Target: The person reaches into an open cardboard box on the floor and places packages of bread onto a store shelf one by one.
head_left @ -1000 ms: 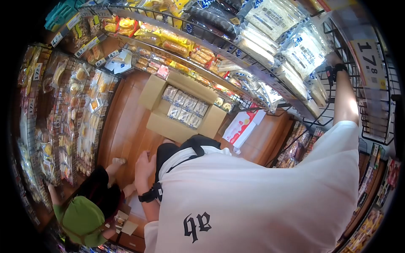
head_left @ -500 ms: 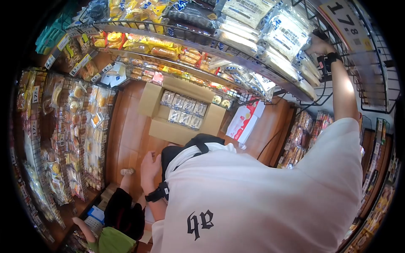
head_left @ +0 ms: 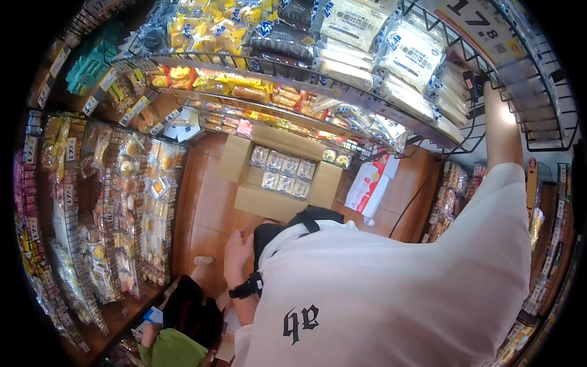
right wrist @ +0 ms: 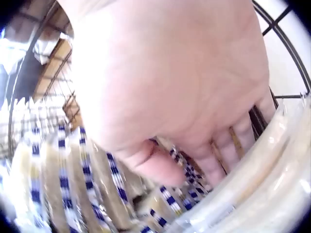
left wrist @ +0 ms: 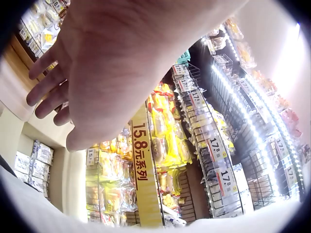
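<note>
At the top right of the head view, my right hand (head_left: 457, 56) reaches in beside clear bread packs (head_left: 413, 52) with blue and white labels on a wire shelf. Up close in the right wrist view, the right hand (right wrist: 180, 73) has its fingers extended down among upright packs (right wrist: 107, 184), with the thumb slightly bent; the fingertips are partly hidden. My left hand (head_left: 237, 251) hangs low near the dark-clothed leg and holds nothing. Its fingers are loose and apart in the left wrist view, where the left hand (left wrist: 102, 73) shows large.
On the floor stands an open cardboard box (head_left: 266, 202) with small packets inside, and a red and white carton (head_left: 369, 183) beside it. Hanging snack racks (head_left: 131, 208) line the left. A person in green (head_left: 177, 348) is at the lower left. A price sign (head_left: 483, 27) hangs near my right arm.
The head view has shifted, moving the shelves and box within it. The person in green has moved lower in the picture. My right hand stays by the bread packs; the left still hangs.
</note>
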Demonstrator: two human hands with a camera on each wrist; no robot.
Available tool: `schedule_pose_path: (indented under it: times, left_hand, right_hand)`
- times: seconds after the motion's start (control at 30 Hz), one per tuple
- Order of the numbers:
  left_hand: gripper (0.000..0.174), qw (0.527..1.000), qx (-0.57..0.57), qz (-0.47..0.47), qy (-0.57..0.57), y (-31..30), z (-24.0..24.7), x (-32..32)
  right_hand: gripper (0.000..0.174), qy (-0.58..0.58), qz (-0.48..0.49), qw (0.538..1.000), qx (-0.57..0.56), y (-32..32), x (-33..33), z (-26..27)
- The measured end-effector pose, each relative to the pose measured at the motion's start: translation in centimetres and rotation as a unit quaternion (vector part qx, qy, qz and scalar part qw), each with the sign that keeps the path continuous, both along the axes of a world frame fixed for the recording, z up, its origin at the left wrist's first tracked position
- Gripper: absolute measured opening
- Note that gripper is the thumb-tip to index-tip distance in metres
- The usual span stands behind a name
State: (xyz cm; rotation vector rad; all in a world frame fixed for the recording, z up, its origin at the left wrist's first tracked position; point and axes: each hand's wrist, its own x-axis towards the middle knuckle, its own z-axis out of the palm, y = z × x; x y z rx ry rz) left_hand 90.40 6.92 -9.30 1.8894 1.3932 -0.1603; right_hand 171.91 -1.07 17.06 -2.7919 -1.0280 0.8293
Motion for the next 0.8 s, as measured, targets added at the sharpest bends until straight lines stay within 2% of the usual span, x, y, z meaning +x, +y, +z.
schedule_pose_path:
  times: [0.37,0.47,0.8]
  left_hand:
    - [0.047,0.999,-0.010,0.021,0.028,-1.5,0.5,-0.9]
    - [0.050,0.997,-0.051,0.054,0.035,-1.1,0.8,-0.7]
    - [0.047,0.999,-0.043,0.018,0.020,-0.2,1.2,0.1]
  right_hand:
    - [0.076,-0.020,-0.065,0.997,0.040,-1.5,0.5,-1.7]
    - [0.074,-0.021,-0.071,0.996,0.041,-1.4,0.6,-1.5]
    - [0.067,-0.035,-0.088,0.993,0.072,0.6,-0.2,-1.4]
